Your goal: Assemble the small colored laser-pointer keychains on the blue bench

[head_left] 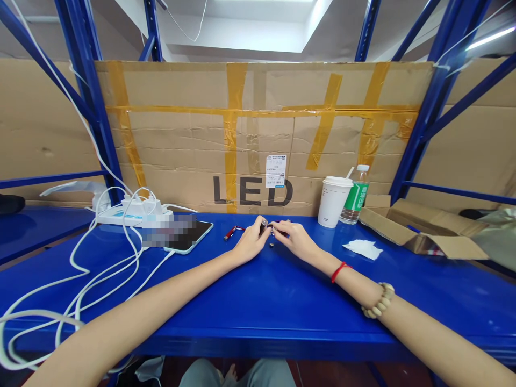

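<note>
My left hand (250,239) and my right hand (293,238) meet at the middle of the blue shelf (258,301), fingers pinched together on a small dark metal object (269,228) held between them. A tiny round part (271,245) lies on the shelf just below my fingertips. A small red pen-like device (231,232) lies to the left of my left hand. My right wrist carries a red string and a beaded bracelet.
A phone (188,237) and a white power strip (129,214) with looping white cables sit at the left. A white paper cup (332,201), a green-labelled bottle (355,196), a tissue (363,249) and an open cardboard box (423,231) stand at the right. A taped cardboard wall closes the back.
</note>
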The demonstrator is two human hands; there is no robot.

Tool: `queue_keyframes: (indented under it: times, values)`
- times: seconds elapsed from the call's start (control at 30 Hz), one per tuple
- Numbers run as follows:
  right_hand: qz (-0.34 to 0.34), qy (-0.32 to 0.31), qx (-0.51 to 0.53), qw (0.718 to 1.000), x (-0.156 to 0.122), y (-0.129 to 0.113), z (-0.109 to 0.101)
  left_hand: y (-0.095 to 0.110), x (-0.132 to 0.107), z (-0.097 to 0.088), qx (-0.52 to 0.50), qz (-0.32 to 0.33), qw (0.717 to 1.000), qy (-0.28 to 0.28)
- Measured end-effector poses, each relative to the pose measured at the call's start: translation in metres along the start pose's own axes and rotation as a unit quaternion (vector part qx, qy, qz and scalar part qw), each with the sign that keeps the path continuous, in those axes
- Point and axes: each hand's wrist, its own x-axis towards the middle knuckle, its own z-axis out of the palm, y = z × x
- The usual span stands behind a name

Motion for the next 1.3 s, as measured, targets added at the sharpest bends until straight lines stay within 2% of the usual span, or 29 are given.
queue_keyframes:
  times: [0.13,0.27,0.53,0.7,0.9,1.1,1.3]
  values:
    - [0.037,0.097,0.017,0.994,0.0003,0.0017,-0.0017,0.0036,-0.0021,-0.0012,0.021,-0.026,0.999,-0.028]
    - [0.032,0.132,0.042,0.990,0.0003,-0.0017,-0.0019,0.0051,-0.0028,-0.0009,0.043,0.002,0.996,-0.074]
    - [-0.004,0.100,0.039,0.994,0.0000,-0.0024,0.0015,0.0000,-0.0004,0.0019,0.047,0.015,0.996,-0.077]
    - [-0.001,0.083,0.026,0.996,-0.0004,-0.0001,0.0017,0.0014,-0.0013,0.0008,0.046,0.007,0.995,-0.093]
    - [0.008,0.075,0.028,0.997,-0.0009,0.0045,0.0027,0.0032,-0.0018,0.0007,0.045,-0.021,0.995,-0.081]
    - [0.029,0.088,0.054,0.994,-0.0002,0.0037,0.0023,0.0054,-0.0021,-0.0005,0.040,-0.027,0.998,-0.045]
    - [0.083,0.080,0.108,0.987,0.0003,-0.0017,0.0019,0.0060,-0.0027,-0.0020,0.018,0.017,1.000,0.016]
